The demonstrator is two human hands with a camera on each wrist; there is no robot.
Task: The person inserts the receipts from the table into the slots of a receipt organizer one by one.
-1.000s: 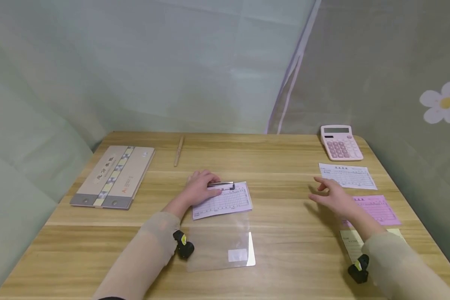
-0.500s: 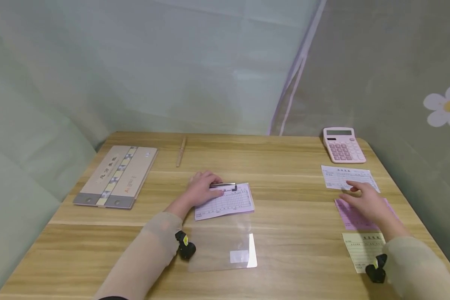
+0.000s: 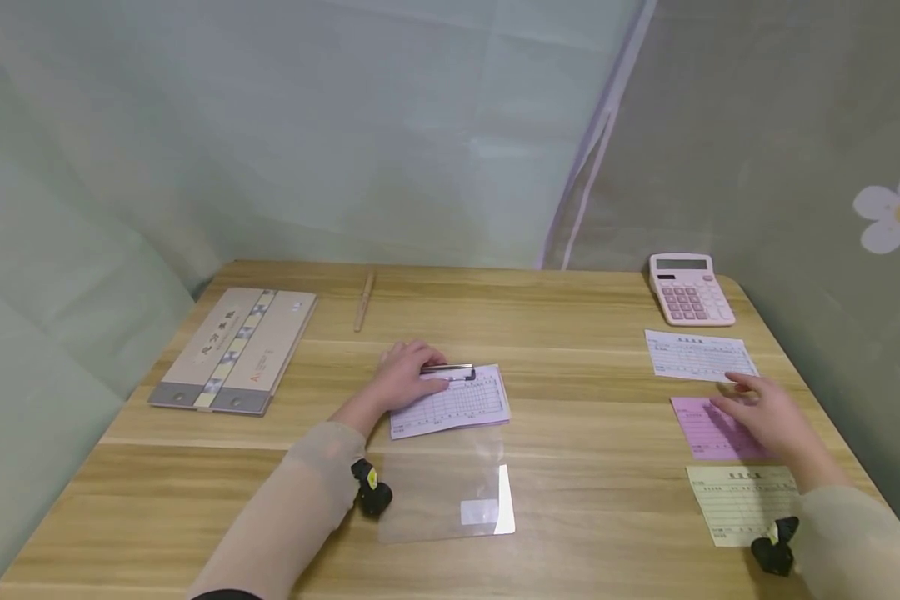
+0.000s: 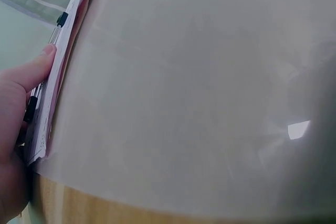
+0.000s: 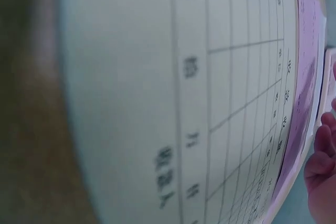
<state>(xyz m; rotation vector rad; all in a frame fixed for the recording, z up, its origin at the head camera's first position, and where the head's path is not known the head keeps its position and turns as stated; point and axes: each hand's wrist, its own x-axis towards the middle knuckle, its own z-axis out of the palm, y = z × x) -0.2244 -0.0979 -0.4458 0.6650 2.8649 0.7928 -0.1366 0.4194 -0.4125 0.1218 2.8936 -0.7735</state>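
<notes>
A clear clipboard point(image 3: 435, 492) lies flat on the table, with a stack of printed slips point(image 3: 468, 408) under its metal clip point(image 3: 453, 368). My left hand point(image 3: 405, 379) holds the clip end, its thumb along the top slip and its fingers at the clip. In the left wrist view the thumb point(image 4: 39, 66) lies against the clip, beside the paper edges. My right hand point(image 3: 772, 421) is over the pink slip point(image 3: 693, 425), fingers loosely bent and nothing held. Above that lies a white slip point(image 3: 693, 354); nearer me, a yellow slip point(image 3: 738, 500) shows beside the right wrist.
A pink calculator point(image 3: 692, 292) stands at the back right corner. At the left lies a beige folder point(image 3: 240, 350) with a patterned strip. A thin brown pen-like stick point(image 3: 364, 302) is near the back edge. Curtains hang behind the table.
My right hand has moved right, from beside the slips to over the pink one, uncovering more of the yellow slip. The left hand stays at the clip.
</notes>
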